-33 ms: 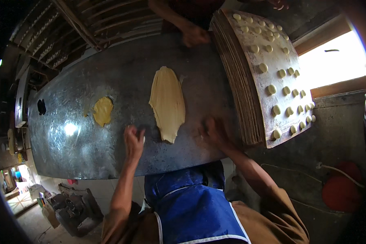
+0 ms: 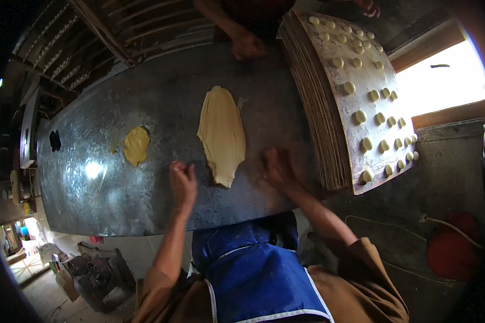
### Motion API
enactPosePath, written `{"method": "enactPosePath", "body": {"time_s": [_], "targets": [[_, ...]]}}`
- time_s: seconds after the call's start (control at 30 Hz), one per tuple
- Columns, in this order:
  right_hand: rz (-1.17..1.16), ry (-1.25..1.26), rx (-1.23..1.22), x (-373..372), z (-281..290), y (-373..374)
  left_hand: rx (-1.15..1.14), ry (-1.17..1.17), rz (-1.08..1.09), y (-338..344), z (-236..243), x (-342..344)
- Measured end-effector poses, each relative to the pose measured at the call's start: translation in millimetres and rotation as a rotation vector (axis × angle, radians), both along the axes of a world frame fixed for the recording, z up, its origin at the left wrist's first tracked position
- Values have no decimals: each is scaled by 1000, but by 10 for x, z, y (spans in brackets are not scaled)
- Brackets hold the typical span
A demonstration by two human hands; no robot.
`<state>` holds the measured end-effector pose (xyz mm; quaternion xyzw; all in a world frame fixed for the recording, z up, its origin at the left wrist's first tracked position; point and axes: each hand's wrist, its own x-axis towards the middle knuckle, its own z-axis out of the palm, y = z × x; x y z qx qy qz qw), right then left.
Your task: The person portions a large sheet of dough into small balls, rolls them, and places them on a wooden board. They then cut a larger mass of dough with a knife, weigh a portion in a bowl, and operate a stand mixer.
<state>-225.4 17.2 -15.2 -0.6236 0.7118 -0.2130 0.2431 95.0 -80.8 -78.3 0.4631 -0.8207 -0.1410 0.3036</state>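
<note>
An elongated, flattened sheet of pale dough lies on a dark metal worktable. A smaller yellow lump rests to its left, and a small dark patch lies farther left. Just left of the pale sheet's lower end is my left hand, its fingers curled, with any held thing hidden. My right hand is low over the table to the sheet's right, too smeared by motion to show what its fingers do.
Along the right stands a thick stack of boards, the top one dotted with several small pale dough pieces. A co-worker's hand is at the table's far edge. Below are machinery and a red round object with cords.
My left hand has shifted slightly right and up. My right hand has moved a little left and up, and the co-worker's hand has moved slightly left.
</note>
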Motion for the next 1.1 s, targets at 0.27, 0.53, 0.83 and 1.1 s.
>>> {"method": "enactPosePath", "body": {"time_s": [0.27, 0.53, 0.83, 1.1], "targets": [[65, -393, -70, -331, -259, 507, 45, 67, -123, 196, 77, 139], [39, -298, -252, 15, -685, 630, -8, 76, -97, 478, 174, -259], [130, 253, -293, -11, -955, 473, -102, 103, 41, 343, 277, -272], [-139, 151, -265, 17, -283, -19, 192, 73, 308, -28, 198, -77]]}}
